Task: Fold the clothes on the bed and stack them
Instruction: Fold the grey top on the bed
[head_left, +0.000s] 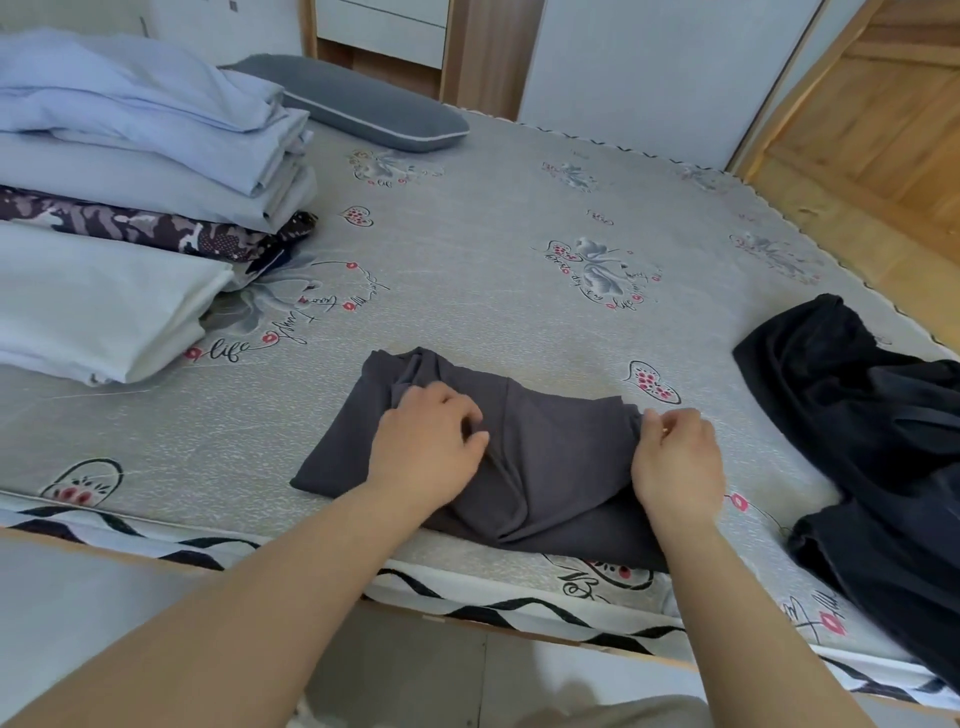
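Note:
A dark grey garment (550, 457), partly folded, lies near the front edge of the bed (493, 249). My left hand (431, 447) sits on its middle with fingers curled into a fold of the cloth. My right hand (675, 462) pinches the garment's right edge. A crumpled black garment (862, 447) lies unfolded at the right side of the bed. A stack of folded clothes (130, 171), pale blue over a camouflage piece and a white piece, stands at the left.
A grey pillow (363, 104) lies at the head of the bed. The grey patterned mattress cover shows bare between the stack and the black garment. Wooden floor (883, 130) runs along the right, past the bed's edge.

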